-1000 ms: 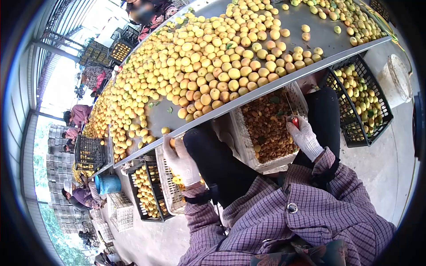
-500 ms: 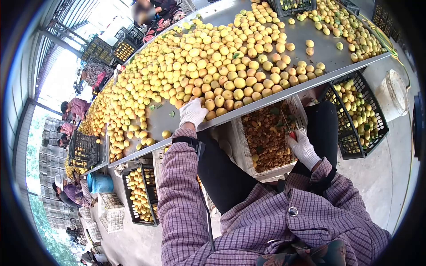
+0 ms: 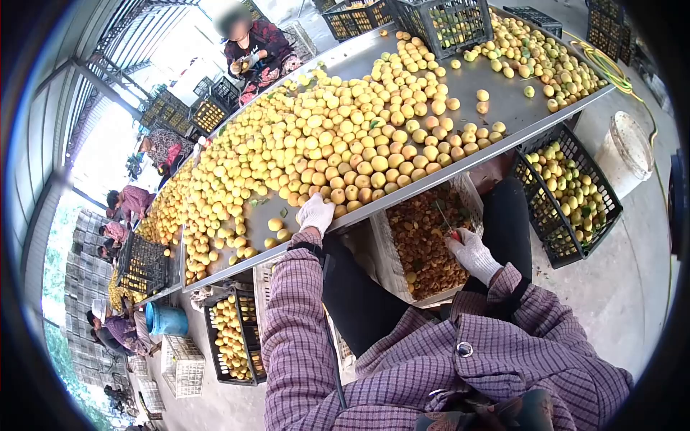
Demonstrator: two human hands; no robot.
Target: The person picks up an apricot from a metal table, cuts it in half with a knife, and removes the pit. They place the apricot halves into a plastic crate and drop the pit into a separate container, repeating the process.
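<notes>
At the near edge of the heap of yellow apricots, my left hand in a white knit glove has its fingers curled in against the front fruit. Its fingertips are hidden, so what it grips cannot be made out. My right hand, gloved too, is closed on a small knife with a red handle and a thin blade pointing up and away. Below that knife, between my knees, a pale plastic crate holds a mass of brownish-orange fruit pieces.
The metal table has a raised front rim. Black crates of fruit stand on the floor at the right and left. A white bucket is far right, a blue bucket left. Another person sits across the table.
The view has shifted, showing more of the table's far side and the person there. My left hand stays by the front apricots; my right hand still holds the knife over the crate.
</notes>
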